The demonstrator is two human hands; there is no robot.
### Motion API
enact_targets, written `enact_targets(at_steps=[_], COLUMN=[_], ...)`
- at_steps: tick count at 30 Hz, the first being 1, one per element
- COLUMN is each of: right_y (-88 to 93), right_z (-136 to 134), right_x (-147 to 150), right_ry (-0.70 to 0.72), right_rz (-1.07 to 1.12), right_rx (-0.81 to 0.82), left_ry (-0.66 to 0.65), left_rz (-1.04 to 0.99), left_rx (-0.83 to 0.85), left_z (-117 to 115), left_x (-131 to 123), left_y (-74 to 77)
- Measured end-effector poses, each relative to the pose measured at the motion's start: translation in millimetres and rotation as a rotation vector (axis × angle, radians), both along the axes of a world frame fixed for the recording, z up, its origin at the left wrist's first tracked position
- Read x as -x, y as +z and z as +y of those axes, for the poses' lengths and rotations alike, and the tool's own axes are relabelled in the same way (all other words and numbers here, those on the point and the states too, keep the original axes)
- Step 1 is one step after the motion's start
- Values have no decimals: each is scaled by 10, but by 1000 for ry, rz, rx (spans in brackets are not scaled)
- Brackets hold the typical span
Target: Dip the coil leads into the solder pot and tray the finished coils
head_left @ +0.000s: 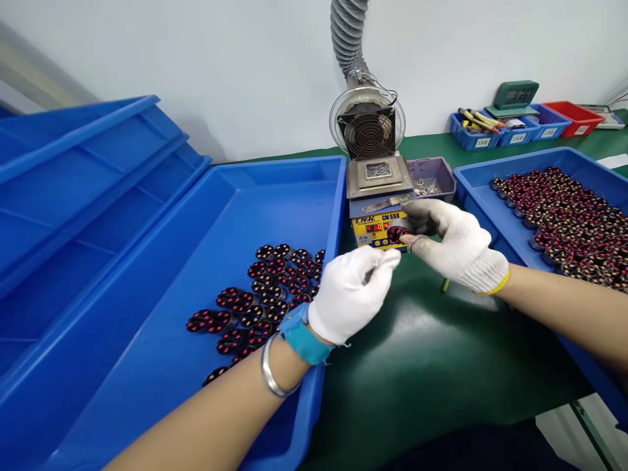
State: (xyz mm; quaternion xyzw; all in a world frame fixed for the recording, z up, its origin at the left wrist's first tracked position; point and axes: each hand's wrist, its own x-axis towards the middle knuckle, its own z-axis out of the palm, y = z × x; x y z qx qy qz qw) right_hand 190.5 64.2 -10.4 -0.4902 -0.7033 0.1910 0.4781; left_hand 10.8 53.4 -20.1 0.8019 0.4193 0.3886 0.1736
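Cylindrical black component (pixel 399 229) with a red-dotted end is held above the green table (pixel 407 353) by the right hand (pixel 449 239), gloved thumb and fingers closed on its sides, just in front of the solder pot (pixel 377 186) with its yellow display panel. Beside it, the left hand (pixel 353 294) has thumb and forefinger tips together; I cannot tell whether anything is between them. Similar parts (pixel 275 288) cluster in the left blue tray (pixel 289 203); many more fill the right blue tray (pixel 510 222).
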Motion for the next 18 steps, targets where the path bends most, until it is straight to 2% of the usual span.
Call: enact_targets(at_steps=[2, 4, 7, 11, 14, 18], right_y=[47, 161, 424, 710, 755, 675], right_z=[142, 355, 767, 1311, 1582, 1748], right_x=[-72, -139, -154, 5, 154, 276], right_ry=[-46, -89, -193, -256, -238, -195], right_rz=[-46, -179, -489, -843, -952, -1011], right_rx=[-29, -76, -143, -145, -88, -35], left_ry=[-115, -178, -185, -172, -197, -214], left_rz=[141, 303, 508, 621, 644, 610], left_rx=[-46, -18, 58, 142, 169, 168], left_z=[-5, -2, 19, 40, 42, 48], left_x=[3, -10, -43, -57, -46, -35], left_y=[-24, -43, -58, -76, -98, -120])
